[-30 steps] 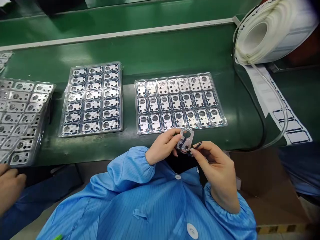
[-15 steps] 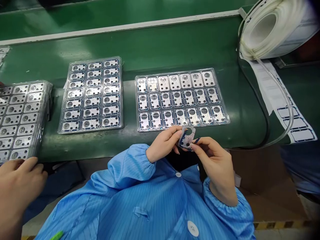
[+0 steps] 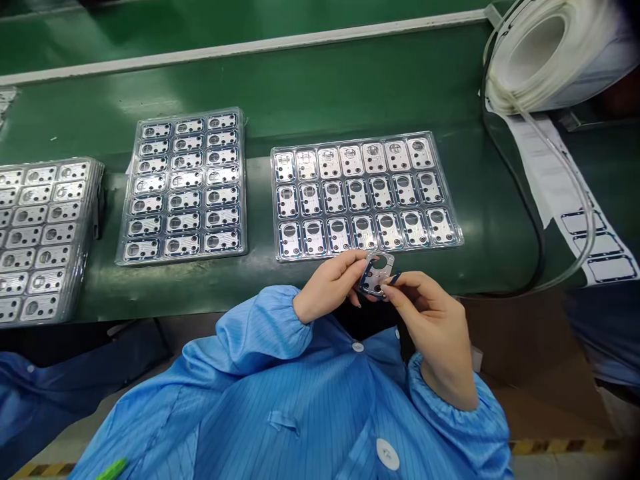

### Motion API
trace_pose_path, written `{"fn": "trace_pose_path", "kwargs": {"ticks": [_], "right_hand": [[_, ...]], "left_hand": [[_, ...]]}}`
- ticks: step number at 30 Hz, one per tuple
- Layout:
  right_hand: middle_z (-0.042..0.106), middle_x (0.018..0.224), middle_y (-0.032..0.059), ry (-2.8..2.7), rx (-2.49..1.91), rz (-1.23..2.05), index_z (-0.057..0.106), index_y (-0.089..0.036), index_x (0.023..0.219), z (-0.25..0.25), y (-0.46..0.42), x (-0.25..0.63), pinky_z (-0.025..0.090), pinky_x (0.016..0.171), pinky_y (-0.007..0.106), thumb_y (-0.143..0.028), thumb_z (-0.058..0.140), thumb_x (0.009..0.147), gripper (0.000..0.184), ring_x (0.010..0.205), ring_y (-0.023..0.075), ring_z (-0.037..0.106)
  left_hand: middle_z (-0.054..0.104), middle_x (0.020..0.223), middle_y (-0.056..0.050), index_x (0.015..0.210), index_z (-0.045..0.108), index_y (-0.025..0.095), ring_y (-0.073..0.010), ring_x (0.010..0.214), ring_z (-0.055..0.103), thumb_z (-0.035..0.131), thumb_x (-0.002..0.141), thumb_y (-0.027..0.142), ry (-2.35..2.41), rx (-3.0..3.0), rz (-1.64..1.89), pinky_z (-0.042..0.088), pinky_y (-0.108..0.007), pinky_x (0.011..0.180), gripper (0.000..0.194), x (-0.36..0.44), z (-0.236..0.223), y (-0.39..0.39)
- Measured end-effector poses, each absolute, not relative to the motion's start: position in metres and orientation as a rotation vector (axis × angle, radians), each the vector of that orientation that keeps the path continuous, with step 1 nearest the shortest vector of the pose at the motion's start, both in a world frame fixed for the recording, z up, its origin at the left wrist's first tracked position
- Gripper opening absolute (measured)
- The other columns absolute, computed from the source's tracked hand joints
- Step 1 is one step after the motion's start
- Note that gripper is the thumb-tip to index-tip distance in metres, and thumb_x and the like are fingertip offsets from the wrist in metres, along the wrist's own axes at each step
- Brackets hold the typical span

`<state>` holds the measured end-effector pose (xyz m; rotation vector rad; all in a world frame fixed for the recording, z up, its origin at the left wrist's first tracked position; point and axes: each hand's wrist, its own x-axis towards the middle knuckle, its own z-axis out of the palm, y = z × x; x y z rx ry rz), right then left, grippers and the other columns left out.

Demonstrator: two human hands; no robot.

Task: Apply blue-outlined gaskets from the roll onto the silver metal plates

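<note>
My left hand [image 3: 330, 283] holds a small silver metal plate [image 3: 376, 273] with round holes, just in front of the tray. A dark blue strip [image 3: 394, 279] runs along the plate's edge. My right hand [image 3: 427, 310] pinches the plate at that strip, and its fingers hide the plate's lower right part. Directly beyond both hands lies the near edge of a clear plastic tray [image 3: 295, 250] holding three rows of similar plates.
A second clear tray [image 3: 183, 187] and a tray stack [image 3: 85, 233] stand to the left on the green bench [image 3: 350, 87]. A label roll [image 3: 550, 53], liner strip [image 3: 597, 257] and clear tube [image 3: 585, 207] lie right. A co-worker's blue sleeve [image 3: 30, 393] shows lower left.
The co-worker's hand at the lower left has gone from view. My hands have turned the plate slightly, and the whole scene has shifted a little as my head moved.
</note>
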<state>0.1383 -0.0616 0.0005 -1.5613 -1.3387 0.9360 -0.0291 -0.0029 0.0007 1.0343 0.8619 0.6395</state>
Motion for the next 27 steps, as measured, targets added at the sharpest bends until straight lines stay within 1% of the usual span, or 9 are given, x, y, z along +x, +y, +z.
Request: {"fn": "trace_pose_path", "kwargs": {"ticks": [6, 12, 16, 20, 27], "right_hand": [[0.069, 0.089, 0.0027, -1.347, -1.578, 0.935, 0.069, -0.023, 0.091, 0.001, -0.061, 0.138, 0.053, 0.072, 0.030, -0.034, 0.070, 0.086, 0.012, 0.081, 0.0174, 0.066], [0.069, 0.090, 0.0038, -1.360, -1.580, 0.910, 0.068, -0.022, 0.091, -0.001, -0.061, 0.139, 0.053, 0.072, 0.031, -0.035, 0.069, 0.086, 0.013, 0.082, 0.0183, 0.065], [0.068, 0.089, 0.0027, -1.388, -1.579, 0.863, 0.069, -0.023, 0.089, 0.001, -0.061, 0.138, 0.052, 0.072, 0.030, -0.031, 0.069, 0.087, 0.009, 0.082, 0.0173, 0.065], [0.067, 0.086, 0.0018, -1.436, -1.575, 0.785, 0.068, -0.023, 0.087, 0.005, -0.061, 0.135, 0.051, 0.072, 0.029, -0.027, 0.068, 0.087, 0.005, 0.080, 0.0165, 0.063], [0.068, 0.085, 0.0033, -1.533, -1.584, 0.659, 0.067, -0.022, 0.086, 0.011, -0.061, 0.132, 0.052, 0.072, 0.032, -0.028, 0.064, 0.090, 0.007, 0.079, 0.0178, 0.063]], "left_hand": [[0.061, 0.084, -0.004, 0.118, 0.058, 0.013, -0.0124, 0.068, 0.065, 0.045, 0.098, 0.037, 0.854, 1.038, 0.649, 0.053, -0.018, 0.050, 0.034, -0.029, -0.001, -0.003], [0.063, 0.084, -0.004, 0.118, 0.059, 0.015, -0.0130, 0.069, 0.066, 0.048, 0.097, 0.042, 0.844, 1.027, 0.654, 0.053, -0.018, 0.050, 0.036, -0.029, -0.002, -0.003], [0.064, 0.081, -0.004, 0.118, 0.059, 0.013, -0.0134, 0.069, 0.066, 0.048, 0.097, 0.040, 0.850, 1.019, 0.649, 0.053, -0.018, 0.051, 0.036, -0.029, -0.002, -0.003], [0.064, 0.085, -0.005, 0.119, 0.058, 0.013, -0.0130, 0.069, 0.066, 0.047, 0.098, 0.038, 0.850, 1.014, 0.644, 0.053, -0.018, 0.050, 0.034, -0.029, -0.001, -0.003], [0.066, 0.089, -0.006, 0.119, 0.059, 0.014, -0.0131, 0.070, 0.067, 0.048, 0.097, 0.040, 0.837, 1.012, 0.651, 0.053, -0.017, 0.050, 0.035, -0.029, -0.002, -0.003]]}}
